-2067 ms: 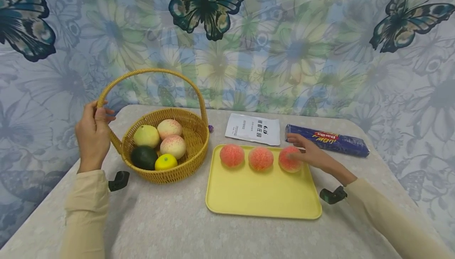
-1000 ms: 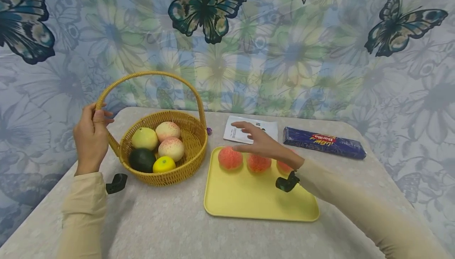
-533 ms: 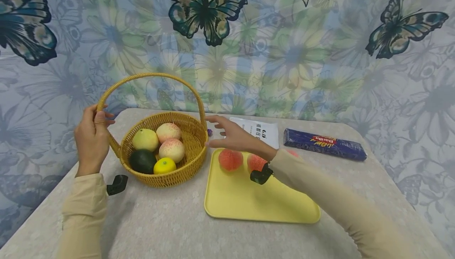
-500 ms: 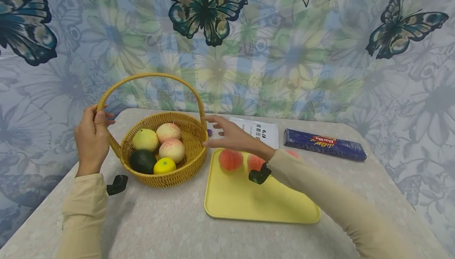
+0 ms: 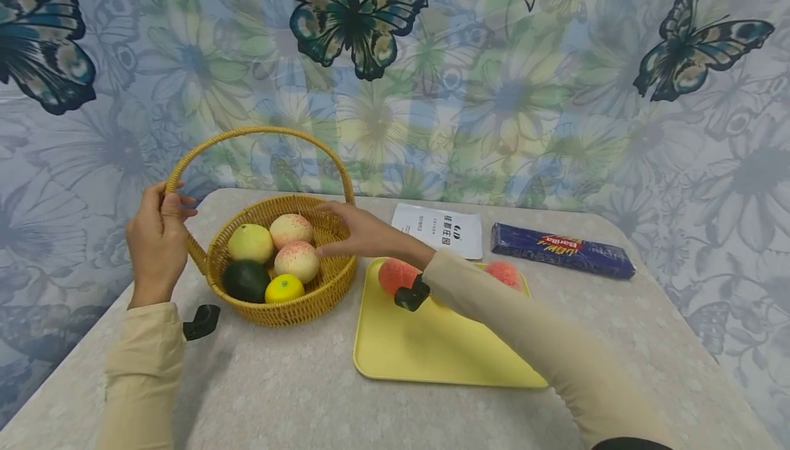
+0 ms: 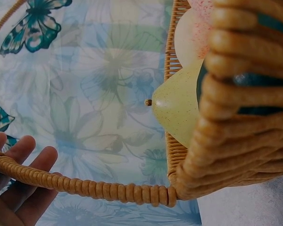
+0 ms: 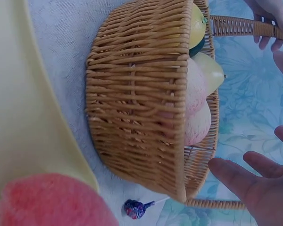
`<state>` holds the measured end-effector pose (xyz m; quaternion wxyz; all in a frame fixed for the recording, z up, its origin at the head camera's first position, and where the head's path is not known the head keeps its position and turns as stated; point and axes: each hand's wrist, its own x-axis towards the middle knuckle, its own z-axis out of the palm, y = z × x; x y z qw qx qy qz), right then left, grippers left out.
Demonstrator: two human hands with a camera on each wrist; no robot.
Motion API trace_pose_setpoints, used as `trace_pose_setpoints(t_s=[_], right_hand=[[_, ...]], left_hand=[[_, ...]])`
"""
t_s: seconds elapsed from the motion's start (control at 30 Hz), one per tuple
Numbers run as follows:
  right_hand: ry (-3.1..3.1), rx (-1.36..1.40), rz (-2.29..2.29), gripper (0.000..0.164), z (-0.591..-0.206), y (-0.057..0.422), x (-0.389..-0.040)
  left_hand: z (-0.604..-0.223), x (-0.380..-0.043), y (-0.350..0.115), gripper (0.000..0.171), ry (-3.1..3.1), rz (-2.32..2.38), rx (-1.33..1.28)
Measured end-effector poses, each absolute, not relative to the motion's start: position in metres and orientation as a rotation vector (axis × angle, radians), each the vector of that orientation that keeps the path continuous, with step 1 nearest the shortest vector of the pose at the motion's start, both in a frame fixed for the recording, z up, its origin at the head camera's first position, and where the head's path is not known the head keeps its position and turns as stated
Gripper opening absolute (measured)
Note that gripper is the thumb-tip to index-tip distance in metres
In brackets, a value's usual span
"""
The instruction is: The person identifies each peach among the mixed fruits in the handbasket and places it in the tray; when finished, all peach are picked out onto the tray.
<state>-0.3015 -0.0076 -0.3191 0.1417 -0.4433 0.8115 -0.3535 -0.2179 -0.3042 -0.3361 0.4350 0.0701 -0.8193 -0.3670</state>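
On the left of the table stands a wicker basket [image 5: 333, 292] with a tall handle [image 5: 259, 130]. My left hand [image 5: 154, 237] holds the handle's left side, fingers behind it in the left wrist view. Inside lie a pear [image 5: 250, 244], two pale speckled peaches [image 5: 297, 262], a dark green fruit [image 5: 245, 281] and a small yellow fruit [image 5: 284, 289]. Over the basket's right rim reaches my right hand [image 5: 358, 229], thumb and fingers spread apart. Its fingertips are close to the peaches in the head view, and nothing shows between them [image 7: 250, 183].
A yellow tray [image 5: 407, 347] carries red peaches [image 5: 395, 275], partly hidden by my right forearm. Behind it lie a white packet [image 5: 441, 230] and a blue Barilla pack [image 5: 561, 250]. A wrapped lollipop [image 7: 134, 208] lies beside the basket.
My right hand has moved left from the red peach at the tray's right end, across the tray and over the basket rim. My left hand has stayed on the handle.
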Motion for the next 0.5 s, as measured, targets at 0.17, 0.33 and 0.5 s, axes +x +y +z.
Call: trace_pose_setpoints(t_s=[0.17, 0.33, 0.5], right_hand=[[2.298, -1.297, -1.027, 0.072, -0.325, -0.02, -0.303], [2.29, -1.301, -0.986, 0.074, -0.333, -0.029, -0.305], [2.324, -1.288, -0.927, 0.075, -0.338, -0.034, -0.305]], left_hand=[[-0.337, -0.218, -0.303, 0.037, -2.023, -0.919, 0.158], [-0.338, -0.215, -0.303, 0.037, -2.017, -0.917, 0.16], [-0.339, -0.213, -0.303, 0.038, -2.018, -0.913, 0.163]])
